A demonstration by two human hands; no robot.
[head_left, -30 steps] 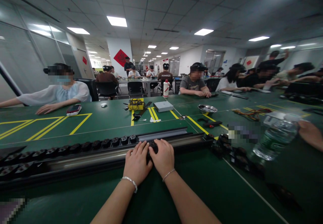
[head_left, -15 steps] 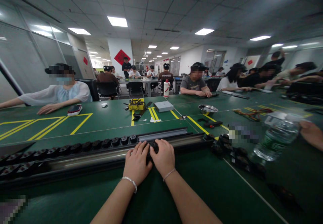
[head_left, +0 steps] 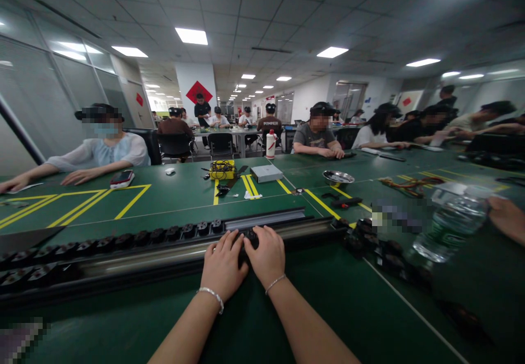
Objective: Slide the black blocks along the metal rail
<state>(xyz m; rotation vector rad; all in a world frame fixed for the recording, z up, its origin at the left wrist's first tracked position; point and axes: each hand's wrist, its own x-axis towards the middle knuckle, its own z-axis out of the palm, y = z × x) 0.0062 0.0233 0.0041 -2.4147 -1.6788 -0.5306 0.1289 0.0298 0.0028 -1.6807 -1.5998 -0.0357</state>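
A long black metal rail (head_left: 143, 261) with a shiny channel lies across the green table in front of me. Over its middle my left hand (head_left: 225, 263) has its fingers bent across the rail, its thumb tucked toward the other hand. Close against it, my right hand (head_left: 266, 254) is closed around a small black round-topped module (head_left: 251, 237), partly hidden between both hands. What sits under the fingers is covered. Similar black modules (head_left: 158, 236) stand in a row along the rail's far side, and more black modules (head_left: 33, 275) sit at its left end.
More black modules (head_left: 385, 252) lie right of the rail. A water bottle (head_left: 453, 224) stands near another person's hand (head_left: 506, 219). Farther back are a metal bowl (head_left: 338, 177), a grey box (head_left: 266, 173), a yellow box with cables (head_left: 222, 170) and people seated around the table.
My hands stay at almost the same place on the rail. At the left, the person in light blue has drawn an arm in, and a white piece now shows by that hand.
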